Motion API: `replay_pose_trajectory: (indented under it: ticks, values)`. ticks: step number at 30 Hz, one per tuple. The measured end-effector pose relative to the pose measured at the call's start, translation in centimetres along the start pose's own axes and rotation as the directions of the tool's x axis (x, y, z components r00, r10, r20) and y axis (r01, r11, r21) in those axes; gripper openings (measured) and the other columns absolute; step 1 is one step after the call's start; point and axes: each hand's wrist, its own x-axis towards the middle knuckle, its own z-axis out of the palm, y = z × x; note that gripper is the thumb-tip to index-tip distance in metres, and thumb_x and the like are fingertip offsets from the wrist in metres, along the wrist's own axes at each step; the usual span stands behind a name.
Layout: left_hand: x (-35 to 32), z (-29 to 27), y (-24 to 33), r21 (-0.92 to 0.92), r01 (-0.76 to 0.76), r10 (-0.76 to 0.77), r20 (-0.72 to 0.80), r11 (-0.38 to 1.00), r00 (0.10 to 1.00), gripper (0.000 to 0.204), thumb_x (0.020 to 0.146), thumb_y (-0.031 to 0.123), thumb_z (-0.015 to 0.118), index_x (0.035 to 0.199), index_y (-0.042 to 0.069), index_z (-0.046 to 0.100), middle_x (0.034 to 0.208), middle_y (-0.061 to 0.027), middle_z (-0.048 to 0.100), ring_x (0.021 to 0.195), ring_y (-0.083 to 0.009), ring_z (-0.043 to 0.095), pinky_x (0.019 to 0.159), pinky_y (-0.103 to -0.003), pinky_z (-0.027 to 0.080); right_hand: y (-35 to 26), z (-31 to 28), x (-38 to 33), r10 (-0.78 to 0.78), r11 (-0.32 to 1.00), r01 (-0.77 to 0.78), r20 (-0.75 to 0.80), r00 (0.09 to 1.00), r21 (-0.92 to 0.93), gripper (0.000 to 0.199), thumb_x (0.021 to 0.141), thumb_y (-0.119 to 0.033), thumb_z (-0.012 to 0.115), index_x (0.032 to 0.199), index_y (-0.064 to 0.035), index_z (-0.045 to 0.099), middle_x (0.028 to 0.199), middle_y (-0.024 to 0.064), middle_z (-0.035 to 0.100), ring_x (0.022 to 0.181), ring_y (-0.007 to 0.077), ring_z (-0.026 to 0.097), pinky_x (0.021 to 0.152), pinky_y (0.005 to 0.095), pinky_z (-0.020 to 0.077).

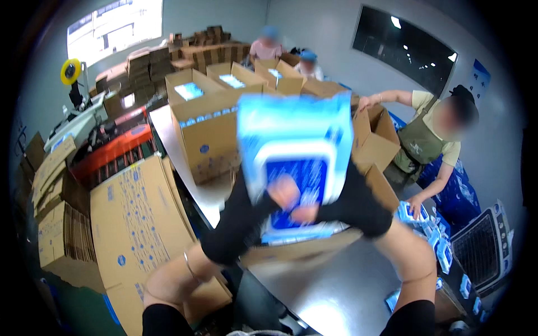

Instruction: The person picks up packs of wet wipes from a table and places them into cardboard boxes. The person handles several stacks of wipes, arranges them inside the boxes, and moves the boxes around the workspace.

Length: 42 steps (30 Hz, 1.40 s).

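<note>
Packs point(294, 140) fill both my hands, right in front of me, above a brown box point(297, 252). They are soft and light blue, with a white frame around a dark blue patch, and they look blurry. My left hand point(284, 191) and right hand point(305, 214) squeeze them from both sides. Both wear black sleeves. The box sits on a shiny grey table point(336, 291).

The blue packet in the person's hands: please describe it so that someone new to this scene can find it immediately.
Start at the shiny metal table in the middle and follow the black-sleeved forearms upward. Both hands, left and right, grip the blue packet above an open cardboard box. Unlike the smaller packets beside the co-worker, it is raised, large and motion-blurred.
</note>
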Motion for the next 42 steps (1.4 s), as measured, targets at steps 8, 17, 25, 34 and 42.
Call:
replay_pose_trajectory:
  ticks: [8, 17, 25, 34, 42]
  values:
    - [-1.4, -6.6, -6.6, 0.742, -0.551, 0.158, 0.535, 0.382, 0.830, 0.032, 0.091, 0.036, 0.058, 0.078, 0.007, 0.064, 0.089, -0.0134, 0.063, 0.109, -0.0328, 0.056, 0.111, -0.052, 0.026, 10.5, -3.2, -0.3, 0.652, 0.218, -0.784, 0.511, 0.560, 0.581, 0.059, 0.077, -0.015, 0.077, 0.129, -0.0025, 0.052, 0.117, 0.0168, 0.064, 0.102, 0.0272, 0.066, 0.090, 0.0379, 0.0546]
    - [-2.0, -5.8, -9.0, 0.674, -0.652, 0.441, 0.496, 0.348, 0.748, 0.033, 0.089, 0.028, 0.053, 0.063, 0.008, 0.057, 0.068, -0.0090, 0.050, 0.073, -0.0293, 0.051, 0.107, -0.052, 0.031, 20.8, 7.1, -0.4, 0.638, 0.751, -0.651, 0.379, 0.671, -0.111, 0.039, 0.078, -0.019, 0.071, 0.115, -0.0072, 0.063, 0.113, 0.0143, 0.065, 0.102, 0.0266, 0.063, 0.094, 0.0386, 0.0478]
    - [-2.1, -6.1, -9.9, 0.652, -0.709, 0.513, 0.526, 0.269, 0.678, 0.033, 0.087, 0.025, 0.050, 0.061, 0.005, 0.049, 0.064, -0.0101, 0.043, 0.069, -0.0306, 0.048, 0.106, -0.058, 0.031, 21.9, 12.8, 4.8, 0.515, 0.680, 0.497, 0.834, 0.200, -0.539, 0.078, 0.072, -0.033, 0.076, 0.139, -0.0116, 0.043, 0.137, 0.0156, 0.049, 0.126, 0.0335, 0.045, 0.108, 0.0377, 0.0327]
    - [-3.0, -8.4, -12.9, 0.767, -0.594, 0.579, 0.377, 0.244, 0.723, 0.039, 0.090, 0.030, 0.057, 0.066, 0.000, 0.050, 0.071, -0.0141, 0.047, 0.075, -0.0341, 0.049, 0.098, -0.052, 0.039, 9.4, -1.1, 2.3, 0.272, 0.955, -0.121, 0.633, 0.725, -0.272, 0.039, 0.091, -0.039, 0.060, 0.115, -0.0081, 0.060, 0.108, 0.0121, 0.063, 0.106, 0.0232, 0.056, 0.095, 0.0374, 0.0409]
    - [-1.5, -5.5, -16.5, 0.779, -0.518, 0.420, 0.363, 0.354, 0.832, 0.029, 0.090, 0.024, 0.059, 0.107, 0.000, 0.057, 0.112, -0.0167, 0.060, 0.109, -0.0288, 0.054, 0.098, -0.041, 0.040, 3.6, -29.5, -38.9, -0.078, 0.695, -0.625, -0.901, 0.426, -0.355, 0.026, 0.093, -0.026, 0.061, 0.111, -0.0063, 0.063, 0.103, 0.0088, 0.065, 0.099, 0.0167, 0.061, 0.087, 0.0288, 0.0470]
